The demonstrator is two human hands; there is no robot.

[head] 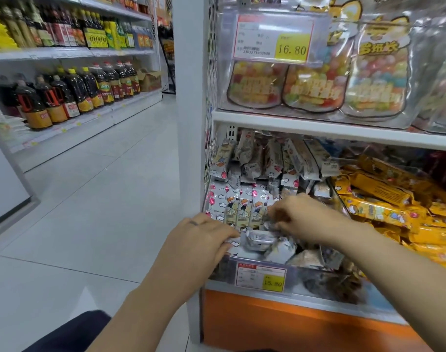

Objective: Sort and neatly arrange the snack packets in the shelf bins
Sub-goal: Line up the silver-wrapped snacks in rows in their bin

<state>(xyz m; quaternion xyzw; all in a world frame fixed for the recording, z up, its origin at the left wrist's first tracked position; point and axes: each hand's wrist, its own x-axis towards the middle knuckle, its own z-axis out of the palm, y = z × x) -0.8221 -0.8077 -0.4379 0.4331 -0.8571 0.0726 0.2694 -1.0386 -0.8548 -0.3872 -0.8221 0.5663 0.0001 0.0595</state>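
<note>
In the lower centre, white cartoon-printed snack packets [243, 207] in the clear plastic shelf bin [308, 274] are pressed by the straight-fingered left hand [199, 240], one is pinched by the curled right hand [302, 217] (blurred there), and yellow foil packets [384, 204] are heaped farther right.

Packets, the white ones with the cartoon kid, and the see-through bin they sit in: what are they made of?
The white packets look like thin plastic film, printed and slightly glossy: they crinkle and catch light. The bin seems hard clear plastic: snacks show through its shiny front wall.
</note>
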